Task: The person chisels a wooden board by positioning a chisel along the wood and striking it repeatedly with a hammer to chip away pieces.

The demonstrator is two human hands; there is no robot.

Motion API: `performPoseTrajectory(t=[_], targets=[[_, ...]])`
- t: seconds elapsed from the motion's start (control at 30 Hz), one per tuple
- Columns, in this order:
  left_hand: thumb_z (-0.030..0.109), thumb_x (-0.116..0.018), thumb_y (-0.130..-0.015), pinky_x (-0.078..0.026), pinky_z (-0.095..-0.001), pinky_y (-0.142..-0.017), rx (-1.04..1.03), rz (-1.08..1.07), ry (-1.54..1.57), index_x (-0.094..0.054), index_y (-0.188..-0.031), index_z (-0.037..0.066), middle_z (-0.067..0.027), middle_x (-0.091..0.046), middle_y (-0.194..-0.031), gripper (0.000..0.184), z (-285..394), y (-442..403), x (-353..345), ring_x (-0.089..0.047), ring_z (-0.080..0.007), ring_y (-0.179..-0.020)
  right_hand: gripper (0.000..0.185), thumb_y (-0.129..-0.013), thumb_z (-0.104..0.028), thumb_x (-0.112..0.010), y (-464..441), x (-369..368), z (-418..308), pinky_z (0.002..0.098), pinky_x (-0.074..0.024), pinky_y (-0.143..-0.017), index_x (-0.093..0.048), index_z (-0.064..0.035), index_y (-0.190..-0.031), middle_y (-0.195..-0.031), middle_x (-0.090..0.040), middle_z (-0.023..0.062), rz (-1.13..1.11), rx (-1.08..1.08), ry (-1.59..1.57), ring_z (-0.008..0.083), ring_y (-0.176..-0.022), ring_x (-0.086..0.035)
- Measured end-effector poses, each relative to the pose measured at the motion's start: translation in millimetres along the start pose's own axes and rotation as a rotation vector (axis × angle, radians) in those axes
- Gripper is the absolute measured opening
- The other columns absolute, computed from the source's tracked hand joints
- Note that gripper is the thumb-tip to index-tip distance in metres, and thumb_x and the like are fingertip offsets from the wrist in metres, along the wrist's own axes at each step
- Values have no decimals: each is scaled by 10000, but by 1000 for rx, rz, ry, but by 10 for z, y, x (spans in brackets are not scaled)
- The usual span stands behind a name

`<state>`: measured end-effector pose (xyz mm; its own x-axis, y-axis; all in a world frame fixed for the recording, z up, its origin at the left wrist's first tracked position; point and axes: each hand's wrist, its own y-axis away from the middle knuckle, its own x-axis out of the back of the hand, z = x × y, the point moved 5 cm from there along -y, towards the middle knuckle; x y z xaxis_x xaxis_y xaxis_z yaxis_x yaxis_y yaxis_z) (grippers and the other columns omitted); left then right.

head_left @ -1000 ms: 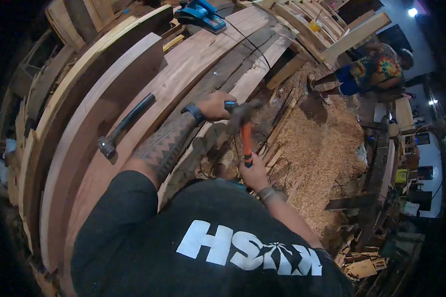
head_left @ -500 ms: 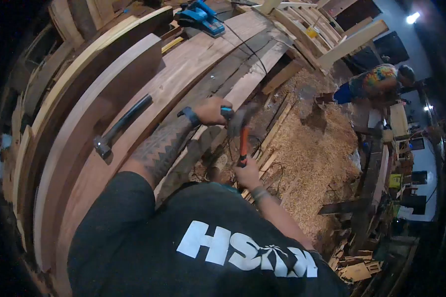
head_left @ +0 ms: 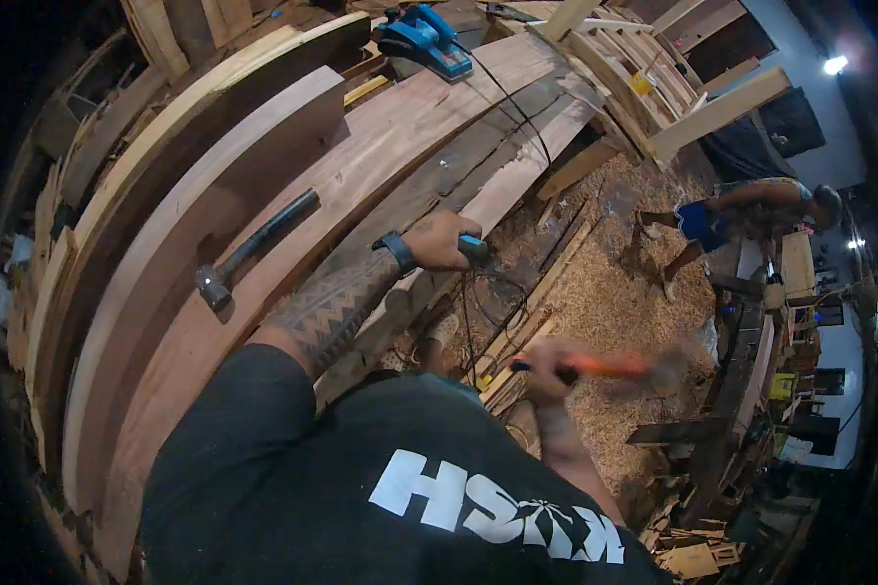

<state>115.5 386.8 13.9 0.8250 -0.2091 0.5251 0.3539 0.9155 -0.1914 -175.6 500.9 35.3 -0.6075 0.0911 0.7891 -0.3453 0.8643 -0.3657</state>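
My left hand [head_left: 437, 242] is wrapped round a blue-ended tool handle [head_left: 472, 249] at the edge of the dark wooden beam [head_left: 449, 161]; the rest of that tool is hidden. My right hand [head_left: 548, 369], blurred by motion, grips the orange handle of a hammer [head_left: 610, 366] over the wood shavings, its head a blur off to the right. A second hammer [head_left: 263, 239] with a dark handle lies on the reddish plank [head_left: 361, 171] left of my left arm.
A blue power planer [head_left: 424, 41] with a black cord sits at the plank's far end. Curved boards [head_left: 195, 185] stand on edge at the left. Shavings [head_left: 624, 283] cover the floor. Another person [head_left: 741, 214] bends forward at the right, near a wooden frame [head_left: 644, 83].
My right hand has swung the orange hammer away from the blue-ended tool, down and to the right. My left hand keeps its hold. The other person has changed posture.
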Motion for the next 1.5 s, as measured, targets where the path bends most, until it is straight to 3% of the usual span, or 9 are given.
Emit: performPoseTrajectory(t=[0.17,0.47,0.77,0.9,0.93,1.3,1.37,1.43,1.5], targets=[[259,-766,-709,-503,-471,-698,-151,11,-104,-670,-927,62,-192,-664,-825,309,-26,64,-188,-650,-403,-794,246,-831,-181,-768,274,-818,198,333,-456,-610,-563,-46,-828,-691,-554,43,-391,-674,-406,169,-653,-559],[391,-768,-744,-526,-464,-765,-172,-324,-103,-704,-979,56,-177,-700,-901,414,418,-106,-223,-662,-390,-874,319,-814,-301,-787,1465,-507,1227,411,-490,-651,-634,-21,-813,-721,-634,125,-649,-1017,-100,261,-678,-620],[428,-627,-843,-338,-662,-1030,-349,-168,-336,-648,-831,181,-92,-656,-901,247,-766,-140,-1660,-633,-345,-973,356,-771,-265,-749,2975,-268,2361,456,-566,-768,-727,-52,-1055,-943,-725,241,-1253,-1008,321,377,-903,-716],[375,-619,-816,-299,-677,-1108,-279,-127,-675,-620,-871,223,-40,-602,-983,161,-722,-120,-1810,-561,-352,-1121,352,-782,-331,-743,2788,-295,2264,446,-562,-730,-728,-65,-1011,-992,-727,223,-1104,-954,278,356,-894,-720],[340,-614,-828,-334,-639,-1090,-558,130,-384,-637,-963,216,-68,-587,-975,185,-457,-7,-1441,-560,-367,-1121,351,-786,-347,-736,2584,-280,2099,445,-560,-724,-728,-68,-998,-1002,-728,220,-1119,-981,255,355,-898,-719],[315,-639,-872,-535,-466,-753,-134,-455,-216,-655,-953,78,-169,-675,-908,250,-90,-377,-1133,-653,-373,-838,344,-771,-437,-720,2244,-736,2315,436,-536,-786,-781,-161,-966,-951,-749,110,-1170,-790,340,300,-907,-697],[321,-666,-892,-539,-449,-777,-238,-250,289,-686,-1000,71,-168,-697,-951,273,-548,-416,-925,-666,-378,-860,405,-791,-525,-665,1855,-573,2063,453,-533,-782,-782,-202,-1005,-957,-751,110,-1157,-540,539,307,-922,-703],[406,-737,-879,-511,-412,-714,101,-70,-236,-695,-957,62,-105,-685,-815,355,-39,-579,39,-672,-221,-792,440,-804,-593,-614,1552,-519,1840,477,-531,-798,-785,-243,-1009,-978,-753,117,-1218,-328,705,321,-941,-708],[485,-802,-811,-479,-367,-644,28,215,19,-678,-857,46,-64,-650,-730,459,-3,-634,801,-597,-160,-698,410,-799,-575,-619,1521,-503,1658,486,-531,-795,-789,-239,-962,-979,-753,115,-1262,-575,525,329,-926,-711]])
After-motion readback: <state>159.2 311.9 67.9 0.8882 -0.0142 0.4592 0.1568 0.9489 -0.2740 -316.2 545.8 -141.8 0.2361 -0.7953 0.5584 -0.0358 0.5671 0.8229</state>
